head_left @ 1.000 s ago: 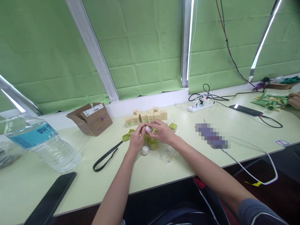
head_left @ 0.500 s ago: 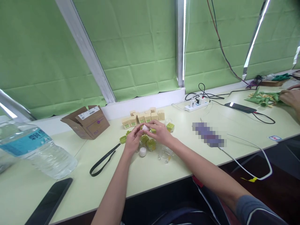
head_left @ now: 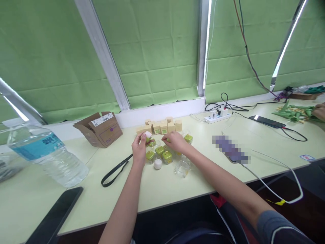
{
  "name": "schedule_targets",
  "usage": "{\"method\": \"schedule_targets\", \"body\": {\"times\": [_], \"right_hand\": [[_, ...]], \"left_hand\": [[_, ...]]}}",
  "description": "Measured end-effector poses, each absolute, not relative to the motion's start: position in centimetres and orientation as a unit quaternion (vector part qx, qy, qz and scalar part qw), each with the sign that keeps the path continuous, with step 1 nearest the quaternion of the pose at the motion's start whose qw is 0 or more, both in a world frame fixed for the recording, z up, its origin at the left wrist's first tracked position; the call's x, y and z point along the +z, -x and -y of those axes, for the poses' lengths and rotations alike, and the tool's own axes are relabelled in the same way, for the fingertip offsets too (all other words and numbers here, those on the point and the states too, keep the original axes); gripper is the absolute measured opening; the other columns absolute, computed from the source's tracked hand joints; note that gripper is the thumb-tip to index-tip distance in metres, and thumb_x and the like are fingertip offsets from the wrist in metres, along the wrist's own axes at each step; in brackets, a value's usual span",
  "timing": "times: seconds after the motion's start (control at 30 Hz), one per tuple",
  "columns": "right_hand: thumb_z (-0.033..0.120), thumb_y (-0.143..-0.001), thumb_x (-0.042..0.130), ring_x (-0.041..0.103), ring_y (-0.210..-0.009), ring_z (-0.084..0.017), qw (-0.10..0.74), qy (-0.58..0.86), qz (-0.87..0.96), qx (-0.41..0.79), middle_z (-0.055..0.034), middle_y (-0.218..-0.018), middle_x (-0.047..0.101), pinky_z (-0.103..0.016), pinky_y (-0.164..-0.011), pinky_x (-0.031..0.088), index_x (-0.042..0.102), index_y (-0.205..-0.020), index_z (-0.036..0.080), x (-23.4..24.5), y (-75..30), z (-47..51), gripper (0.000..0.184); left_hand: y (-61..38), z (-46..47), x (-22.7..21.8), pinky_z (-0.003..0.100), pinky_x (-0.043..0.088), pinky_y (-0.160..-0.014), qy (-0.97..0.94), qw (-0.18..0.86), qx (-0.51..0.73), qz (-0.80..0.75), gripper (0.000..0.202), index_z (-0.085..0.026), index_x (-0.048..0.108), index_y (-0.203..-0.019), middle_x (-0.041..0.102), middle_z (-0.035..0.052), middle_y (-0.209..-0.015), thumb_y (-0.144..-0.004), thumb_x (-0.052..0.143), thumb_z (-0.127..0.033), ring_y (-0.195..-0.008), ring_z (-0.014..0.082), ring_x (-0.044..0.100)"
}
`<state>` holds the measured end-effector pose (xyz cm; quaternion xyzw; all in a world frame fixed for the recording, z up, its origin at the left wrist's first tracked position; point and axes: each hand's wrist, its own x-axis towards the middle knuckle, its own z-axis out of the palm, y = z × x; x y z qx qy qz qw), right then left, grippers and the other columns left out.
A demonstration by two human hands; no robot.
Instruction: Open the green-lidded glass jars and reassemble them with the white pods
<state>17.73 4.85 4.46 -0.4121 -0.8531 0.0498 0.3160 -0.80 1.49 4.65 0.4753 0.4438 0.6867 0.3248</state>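
My left hand point(head_left: 139, 147) pinches a small white tealight point(head_left: 148, 134) above the table, with a green piece just under it. My right hand point(head_left: 175, 142) hangs apart from it, thumb and fingers pressed together; whatever is between them is hidden. Around and below both hands are several small clear jars with green lids point(head_left: 167, 156). A second white tealight point(head_left: 157, 164) lies on the table in front of them. Clear plastic jars point(head_left: 182, 168) without lids stand near my right forearm.
Small tan boxes point(head_left: 164, 127) line up behind the jars. A cardboard box point(head_left: 101, 130), black strap point(head_left: 111, 176), water bottle point(head_left: 50, 152) and dark phone point(head_left: 57, 213) are leftward. Rightward are a power strip point(head_left: 217, 117), cables, another phone point(head_left: 267, 121) and a co-worker's hand point(head_left: 319, 112).
My hands have drawn apart. The white tealight stays in my left hand, while my right hand has moved off to the right. The view has shifted slightly left.
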Motion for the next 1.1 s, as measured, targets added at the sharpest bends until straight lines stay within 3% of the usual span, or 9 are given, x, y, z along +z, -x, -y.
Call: {"method": "schedule_targets", "body": {"times": [0.17,0.27,0.4,0.5,0.63,0.77,0.9,1.1], "right_hand": [[0.029,-0.089,0.06,0.063,-0.106,-0.028,0.179,0.439,0.877,0.074,-0.0098,-0.113,0.072,-0.034,-0.085,0.046,0.069,-0.116,0.023,5.8,-14.2,-7.0,0.029],[0.035,-0.084,0.068,0.065,-0.102,-0.027,0.128,0.427,0.888,0.114,-0.0097,-0.114,0.072,-0.031,-0.08,0.047,0.072,-0.11,0.024,6.0,-13.0,-8.6,0.028],[0.041,-0.077,0.075,0.067,-0.092,-0.026,0.114,0.431,0.885,0.137,-0.0104,-0.1,0.074,-0.029,-0.073,0.047,0.074,-0.097,0.02,5.6,-12.6,-9.6,0.029],[0.036,-0.076,0.075,0.066,-0.094,-0.025,0.135,0.432,0.881,0.139,-0.0106,-0.101,0.072,-0.029,-0.075,0.048,0.071,-0.097,0.018,5.4,-12.9,-9.6,0.028],[0.021,-0.072,0.076,0.061,-0.103,-0.021,0.239,0.39,0.875,0.159,-0.011,-0.116,0.065,-0.03,-0.083,0.048,0.055,-0.123,0.017,5.7,-14.3,-9.0,0.056],[0.013,-0.069,0.072,0.06,-0.103,-0.021,0.337,0.3,0.87,0.197,-0.0112,-0.121,0.059,-0.034,-0.086,0.049,0.046,-0.134,0.018,6.2,-16.4,-7.0,0.07],[0.019,-0.073,0.07,0.061,-0.102,-0.02,0.395,0.263,0.847,0.239,-0.0092,-0.119,0.063,-0.035,-0.086,0.05,0.048,-0.136,0.021,6.4,-18.0,-4.6,0.067],[0.032,-0.086,0.064,0.064,-0.102,-0.018,0.462,0.261,0.78,0.332,-0.0089,-0.123,0.066,-0.035,-0.088,0.054,0.061,-0.127,0.021,5.2,-19.3,-3.2,0.043]], "left_hand": [[1.3,-2.1,4.1,0.025,0.052,-0.063,-0.458,0.342,0.682,-0.455,0.053,-0.018,0.064,-0.115,0.068,0.0072,-0.098,-0.076,0.07,-0.053,-0.065,0.0127,0.067],[1.3,-2.1,4.0,0.025,0.052,-0.063,-0.473,0.339,0.674,-0.456,0.053,-0.019,0.064,-0.115,0.068,0.0069,-0.097,-0.075,0.071,-0.053,-0.067,0.0133,0.066],[1.3,-2.0,4.0,0.029,0.056,-0.074,-0.492,0.34,0.665,-0.447,0.051,-0.018,0.067,-0.108,0.066,0.0072,-0.1,-0.072,0.074,-0.053,-0.08,0.0154,0.065],[1.3,-1.9,4.1,0.031,0.057,-0.079,-0.494,0.337,0.666,-0.447,0.052,-0.017,0.067,-0.109,0.066,0.0073,-0.1,-0.072,0.074,-0.053,-0.085,0.0159,0.063],[1.4,-1.7,4.3,0.032,0.056,-0.08,-0.489,0.316,0.68,-0.446,0.054,-0.017,0.066,-0.112,0.065,0.0079,-0.104,-0.073,0.072,-0.054,-0.086,0.016,0.063],[1.1,-1.4,4.7,0.031,0.056,-0.079,-0.517,0.297,0.669,-0.443,0.052,-0.018,0.066,-0.111,0.065,0.008,-0.105,-0.074,0.072,-0.054,-0.088,0.0171,0.064],[0.9,-1.3,4.9,0.03,0.055,-0.076,-0.554,0.298,0.639,-0.444,0.051,-0.019,0.064,-0.11,0.066,0.0091,-0.109,-0.073,0.073,-0.052,-0.086,0.0176,0.066],[0.7,-1.0,4.7,0.029,0.053,-0.079,-0.598,0.313,0.609,-0.418,0.049,-0.018,0.065,-0.109,0.067,0.0079,-0.103,-0.073,0.075,-0.049,-0.087,0.0174,0.065]]}}
